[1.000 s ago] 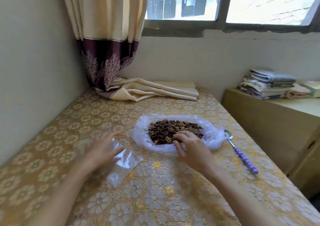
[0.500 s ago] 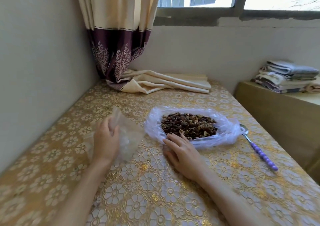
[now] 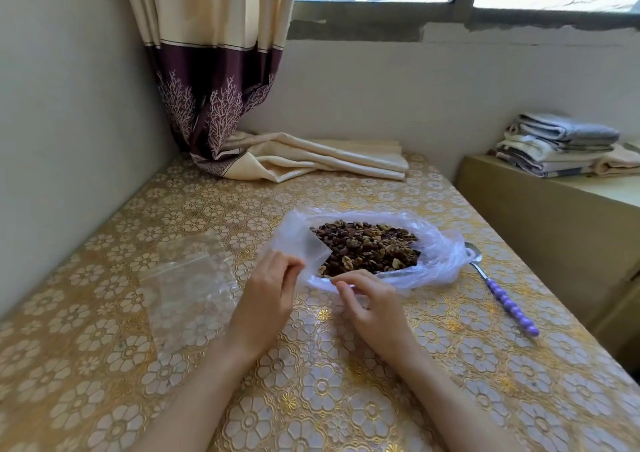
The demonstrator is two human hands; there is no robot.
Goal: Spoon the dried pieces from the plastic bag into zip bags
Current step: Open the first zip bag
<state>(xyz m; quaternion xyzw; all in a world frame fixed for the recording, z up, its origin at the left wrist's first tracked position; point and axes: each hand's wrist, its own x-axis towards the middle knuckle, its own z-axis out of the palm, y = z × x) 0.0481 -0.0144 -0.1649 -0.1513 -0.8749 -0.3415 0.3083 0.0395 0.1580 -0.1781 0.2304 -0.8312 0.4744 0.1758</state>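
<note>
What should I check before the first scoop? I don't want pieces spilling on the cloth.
1. Small clear zip bag in hand: ok, left hand pinches it over the big bag's edge.
2. Zip bag mouth open: cannot tell.
3. Purple-beaded-handle metal spoon picked up: not ok, it lies on the gold floral tablecloth, right of the big bag.
4. Right hand free for the spoon: cannot tell, fingertips at the bag rim.
5. Crumpled clear plastic bag spread open, brown dried pieces exposed: ok.
6. Spare flat clear zip bags within reach: ok.

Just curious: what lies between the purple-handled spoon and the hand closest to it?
The head view shows the plastic bag's crumpled edge and bare tablecloth between spoon and right hand.
</note>
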